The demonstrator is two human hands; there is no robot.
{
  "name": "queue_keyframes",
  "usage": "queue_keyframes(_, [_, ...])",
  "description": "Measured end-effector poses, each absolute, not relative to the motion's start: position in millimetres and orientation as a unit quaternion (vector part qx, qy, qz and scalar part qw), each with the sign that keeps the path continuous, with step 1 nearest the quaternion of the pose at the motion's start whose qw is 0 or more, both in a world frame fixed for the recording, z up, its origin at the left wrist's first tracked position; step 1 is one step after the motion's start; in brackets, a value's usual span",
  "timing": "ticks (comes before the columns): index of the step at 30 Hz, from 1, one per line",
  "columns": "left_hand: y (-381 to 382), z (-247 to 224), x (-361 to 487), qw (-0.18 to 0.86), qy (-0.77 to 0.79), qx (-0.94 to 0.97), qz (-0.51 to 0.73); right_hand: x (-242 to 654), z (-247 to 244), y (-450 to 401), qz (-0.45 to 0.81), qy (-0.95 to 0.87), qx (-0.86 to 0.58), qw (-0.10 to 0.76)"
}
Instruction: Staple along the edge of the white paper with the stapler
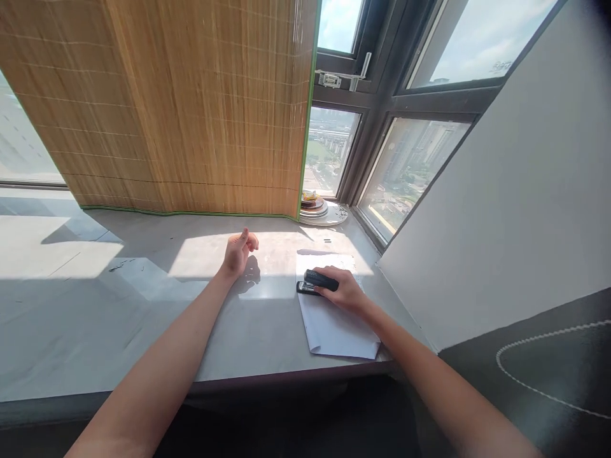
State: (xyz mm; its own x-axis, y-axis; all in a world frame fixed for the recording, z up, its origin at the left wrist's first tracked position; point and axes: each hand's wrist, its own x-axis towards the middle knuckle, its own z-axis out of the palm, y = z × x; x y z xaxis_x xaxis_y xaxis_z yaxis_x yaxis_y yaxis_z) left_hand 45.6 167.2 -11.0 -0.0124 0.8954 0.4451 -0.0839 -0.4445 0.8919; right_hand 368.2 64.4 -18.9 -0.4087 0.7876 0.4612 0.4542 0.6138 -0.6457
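My right hand (341, 287) is wrapped around a black stapler (321, 280), whose front end points left. Beneath the stapler lie white sheets of paper (337, 327), with a curled corner at the near edge. My left hand (240, 253) is to the left of the paper, apart from it, thumb up and fingers curled in. The inside of that hand is hidden, so I cannot tell whether it holds anything. Beyond the paper, two small staple-like strips (327, 240) lie on the pale windowsill (258, 343).
A bamboo blind (191, 108) with green edging hangs down to the sill at the back. Stacked plates (322, 213) stand in the corner by the window frame (377, 121). A white wall (501, 191) slants along the right side. The sill's front edge (286, 376) runs before me.
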Motion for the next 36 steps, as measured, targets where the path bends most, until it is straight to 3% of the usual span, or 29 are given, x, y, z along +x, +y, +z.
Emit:
queue_keyframes(6, [162.9,-5.5,32.6,0.583,0.231,0.452,0.634,401.0,-4.0,113.6,0.157,-0.763,-0.482,0.401])
queue_keyframes(11, [159.7,-0.6,22.5,0.634,0.186,0.369,0.654,389.3,-30.4,165.6,0.052,-0.796,-0.586,0.141])
queue_keyframes(14, [161.0,0.9,18.6,0.623,0.169,0.334,0.687,356.8,-41.7,173.1,0.035,-0.789,-0.608,0.078])
queue_keyframes(20, [163.7,2.7,-21.4,0.551,0.092,0.308,0.770,240.9,-36.1,173.7,0.077,-0.802,-0.586,0.088])
queue_keyframes(26, [161.9,0.3,-82.8,0.348,-0.041,0.267,0.898,118.6,-33.8,168.5,0.122,-0.835,-0.518,0.142])
queue_keyframes(30, [161.9,-0.5,-84.0,0.390,-0.025,0.283,0.876,101.3,-32.4,161.7,0.118,-0.843,-0.502,0.152])
queue_keyframes(36, [161.5,0.4,-72.2,0.448,-0.013,0.303,0.841,143.3,-31.6,156.8,0.127,-0.845,-0.504,0.126])
